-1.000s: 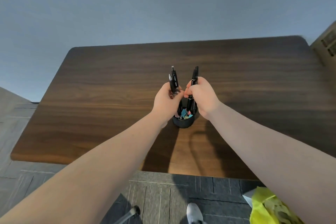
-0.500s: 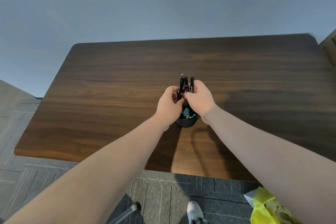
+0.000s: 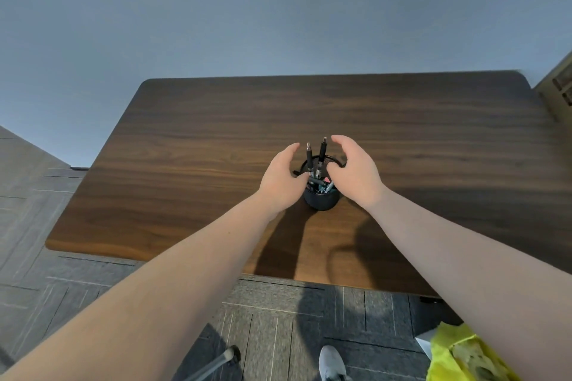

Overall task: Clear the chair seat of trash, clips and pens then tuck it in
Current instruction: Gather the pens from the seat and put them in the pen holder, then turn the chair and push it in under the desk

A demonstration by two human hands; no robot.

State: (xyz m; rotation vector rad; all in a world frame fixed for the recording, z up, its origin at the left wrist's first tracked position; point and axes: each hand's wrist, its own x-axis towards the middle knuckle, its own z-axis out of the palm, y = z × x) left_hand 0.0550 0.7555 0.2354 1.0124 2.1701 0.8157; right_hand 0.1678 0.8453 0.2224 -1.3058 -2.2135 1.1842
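Dark wooden desk (image 3: pixel 216 145) carries one black pen cup (image 3: pixel 321 200), apparently mesh.

A single head-worn wide-angle view looks forward and steeply down from above the near edge of the table (image 3: pixel 192 139). Both forearms stretch away from the lens into mid-frame. The floor (image 3: pixel 272 328) fills the bottom and a plain wall (image 3: pixel 278 9) the top. No second view overlaps it.
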